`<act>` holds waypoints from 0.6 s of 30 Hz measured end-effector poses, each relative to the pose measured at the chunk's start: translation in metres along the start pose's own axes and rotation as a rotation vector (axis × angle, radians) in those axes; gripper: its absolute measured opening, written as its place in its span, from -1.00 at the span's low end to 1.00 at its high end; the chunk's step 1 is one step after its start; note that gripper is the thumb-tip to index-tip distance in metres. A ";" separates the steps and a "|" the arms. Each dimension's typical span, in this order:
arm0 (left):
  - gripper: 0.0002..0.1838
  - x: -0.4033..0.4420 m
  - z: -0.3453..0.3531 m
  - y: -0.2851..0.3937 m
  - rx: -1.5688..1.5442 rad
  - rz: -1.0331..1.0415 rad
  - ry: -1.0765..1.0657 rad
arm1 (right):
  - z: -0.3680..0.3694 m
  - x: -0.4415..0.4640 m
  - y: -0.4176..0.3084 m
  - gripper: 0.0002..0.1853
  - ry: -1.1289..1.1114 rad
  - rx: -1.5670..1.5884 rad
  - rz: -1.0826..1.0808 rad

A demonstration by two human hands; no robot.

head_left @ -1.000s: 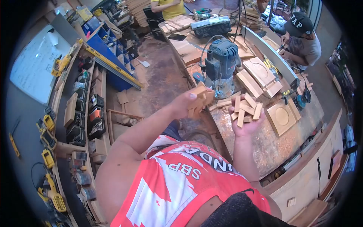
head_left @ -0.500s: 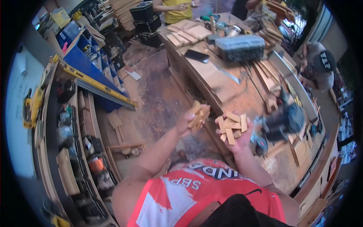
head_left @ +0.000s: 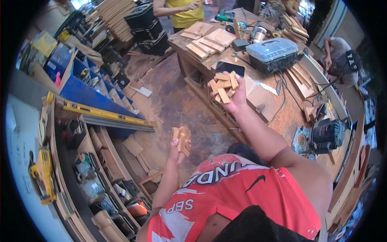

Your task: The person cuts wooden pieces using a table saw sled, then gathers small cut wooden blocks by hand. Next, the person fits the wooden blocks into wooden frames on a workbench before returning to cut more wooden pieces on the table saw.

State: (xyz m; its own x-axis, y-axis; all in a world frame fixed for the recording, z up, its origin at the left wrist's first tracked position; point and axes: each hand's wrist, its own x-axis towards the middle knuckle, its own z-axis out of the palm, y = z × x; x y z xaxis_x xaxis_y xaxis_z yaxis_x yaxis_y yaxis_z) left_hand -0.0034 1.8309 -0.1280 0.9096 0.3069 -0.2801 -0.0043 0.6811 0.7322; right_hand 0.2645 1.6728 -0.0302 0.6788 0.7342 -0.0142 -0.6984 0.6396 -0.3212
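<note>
My left hand (head_left: 174, 154) is closed around a bunch of small wooden blocks (head_left: 182, 139), held low over the floor at mid-frame. Several more short wooden pieces (head_left: 223, 89) lie loosely piled in my right hand (head_left: 238, 100), its palm turned up and its fingers curled beneath them. That hand is above the near edge of the wooden workbench (head_left: 258, 105), just in front of a dark phone (head_left: 230, 68) lying there.
A clear-lidded toolbox (head_left: 272, 54), wooden boards (head_left: 211, 40) and a router (head_left: 324, 135) stand on the bench. Shelves of tools and a yellow spirit level (head_left: 107, 113) run along the left. One person in yellow (head_left: 186, 14) stands behind the bench; another (head_left: 342, 60) bends at the right.
My right hand has moved up and towards the bench with its blocks. My left hand has shifted left and down, still holding its bunch. The view has turned slightly.
</note>
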 end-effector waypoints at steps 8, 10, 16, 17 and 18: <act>-0.19 0.088 -0.012 0.037 -0.030 0.041 -0.067 | -0.066 0.097 -0.071 -0.51 0.275 -0.141 -0.275; -0.19 0.116 -0.015 0.042 -0.066 0.067 -0.087 | -0.084 0.128 -0.095 -0.50 0.305 -0.224 -0.313; -0.16 0.198 -0.021 0.079 0.039 -0.006 0.046 | -0.163 0.246 -0.177 -0.56 0.441 -0.331 -0.272; -0.16 0.212 -0.016 0.087 0.049 -0.022 0.053 | -0.175 0.258 -0.187 -0.56 0.466 -0.388 -0.251; -0.15 0.223 -0.013 0.096 0.067 -0.023 0.055 | -0.187 0.269 -0.197 -0.59 0.505 -0.416 -0.205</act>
State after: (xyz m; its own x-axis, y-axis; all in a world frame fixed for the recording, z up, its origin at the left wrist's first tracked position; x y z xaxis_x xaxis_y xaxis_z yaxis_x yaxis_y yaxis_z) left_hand 0.1931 1.9732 -0.1282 0.8851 0.3286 -0.3296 0.0460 0.6428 0.7646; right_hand 0.6269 1.7017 -0.1477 0.8810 0.3468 -0.3218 -0.4680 0.5396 -0.6998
